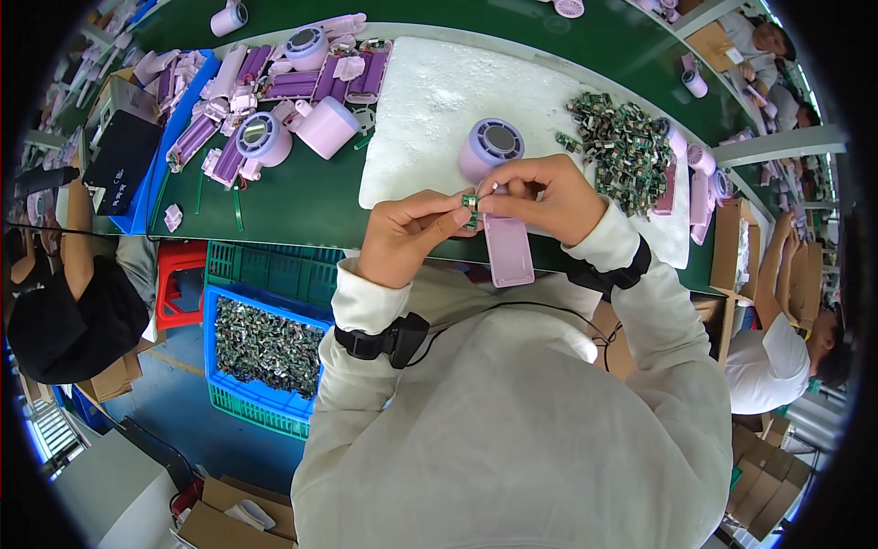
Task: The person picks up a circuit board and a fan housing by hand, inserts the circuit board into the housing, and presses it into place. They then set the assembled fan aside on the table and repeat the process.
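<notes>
My left hand (pixel 412 233) is closed, pinching a small green circuit board (pixel 470 210) between thumb and fingertips. Right beside it, my right hand (pixel 549 197) pinches close to a tiny pale-tipped piece, perhaps a wire end, too small to make out. Under and behind my fingers lies a lilac handheld device, its round dark-centred head (pixel 492 146) on the white foam sheet (pixel 430 101). Its rectangular handle piece (pixel 508 252) points toward me past the table edge. My right hand covers the stretch between head and handle.
A heap of green circuit boards (pixel 626 151) lies on the foam's right. Lilac housings and devices (pixel 265 137) crowd the green table's left, beside a blue tray (pixel 151 197). Below stand a blue crate of boards (pixel 265 348) and a red stool (pixel 178 279). Other people sit at both sides.
</notes>
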Motion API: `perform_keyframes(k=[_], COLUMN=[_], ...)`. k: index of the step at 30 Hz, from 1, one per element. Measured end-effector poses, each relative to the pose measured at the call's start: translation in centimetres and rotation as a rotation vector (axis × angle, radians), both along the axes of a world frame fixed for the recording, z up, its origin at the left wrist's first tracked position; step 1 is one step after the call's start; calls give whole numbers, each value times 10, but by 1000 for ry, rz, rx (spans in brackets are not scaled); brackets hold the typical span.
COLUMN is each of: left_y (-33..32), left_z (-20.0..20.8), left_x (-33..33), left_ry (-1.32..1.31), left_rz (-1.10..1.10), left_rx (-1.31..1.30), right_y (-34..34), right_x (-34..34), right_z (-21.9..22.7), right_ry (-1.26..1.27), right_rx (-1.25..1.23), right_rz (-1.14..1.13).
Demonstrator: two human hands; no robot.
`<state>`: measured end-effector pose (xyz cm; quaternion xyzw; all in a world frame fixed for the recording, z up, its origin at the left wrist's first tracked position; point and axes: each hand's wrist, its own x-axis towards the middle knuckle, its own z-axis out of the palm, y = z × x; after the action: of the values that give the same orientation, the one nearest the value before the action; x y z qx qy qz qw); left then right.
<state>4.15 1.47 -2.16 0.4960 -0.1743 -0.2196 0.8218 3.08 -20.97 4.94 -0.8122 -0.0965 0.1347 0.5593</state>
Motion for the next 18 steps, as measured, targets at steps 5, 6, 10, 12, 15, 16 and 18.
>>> perform_keyframes(k=[5,6,10,12,15,16,18], left_y=[-3,-5,-11,-11,-10,-9,-9], left_z=[-3,-3,-2,-2,0,1,2], left_x=[-5,-6,-6,-9,-7,-5,-5], left_ry=[-56,-55,-41,-18,7,22,35], left_rz=[53,53,139,145,139,131,122], left_rx=[11,10,14,32,27,13,0], right_y=[2,1,-1,-4,-7,-7,-7], right_x=[-4,-5,-7,-6,-6,-6,-5], right_z=[-7,-8,-12,-11,-10,-10,-11], right_ry=[-33,-37,23,-3,-42,-99,-212], right_rx=[-48,-57,30,38,54,43,23], right_rz=[-37,-44,-104,-101,-94,-71,-26])
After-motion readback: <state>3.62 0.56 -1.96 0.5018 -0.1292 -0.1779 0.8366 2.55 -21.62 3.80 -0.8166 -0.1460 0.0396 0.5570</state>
